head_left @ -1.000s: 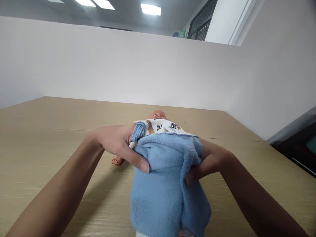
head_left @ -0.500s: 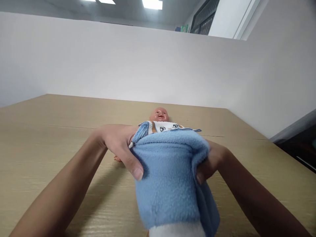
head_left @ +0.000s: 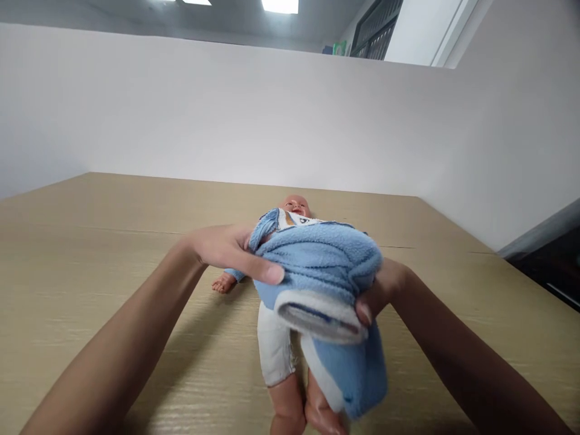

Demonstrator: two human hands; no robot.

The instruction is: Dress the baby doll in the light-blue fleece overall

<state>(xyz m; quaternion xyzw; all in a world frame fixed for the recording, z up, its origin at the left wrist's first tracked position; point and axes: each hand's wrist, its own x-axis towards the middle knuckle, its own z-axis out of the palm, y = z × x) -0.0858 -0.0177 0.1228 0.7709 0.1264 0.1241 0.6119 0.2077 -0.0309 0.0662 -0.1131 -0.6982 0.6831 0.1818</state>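
A baby doll (head_left: 295,205) lies on its back on the wooden table (head_left: 90,254), head away from me, legs toward me. A light blue fleece garment (head_left: 326,272) with a white cuff is bunched up over the doll's torso. My left hand (head_left: 231,254) grips the garment's left side, thumb pressed on top. My right hand (head_left: 378,293) grips its right side, thumb near the white cuff. White shorts (head_left: 272,338) and bare legs show below. The doll's small hand (head_left: 223,283) rests on the table under my left wrist.
A white partition wall (head_left: 226,115) stands along the far and right edges of the table. A dark object (head_left: 550,260) sits past the table's right edge. Ceiling lights show above the wall.
Both hands have pulled the blue garment up the doll's body toward its head. The white cuff has risen from the bottom, and the shorts and legs are now uncovered.
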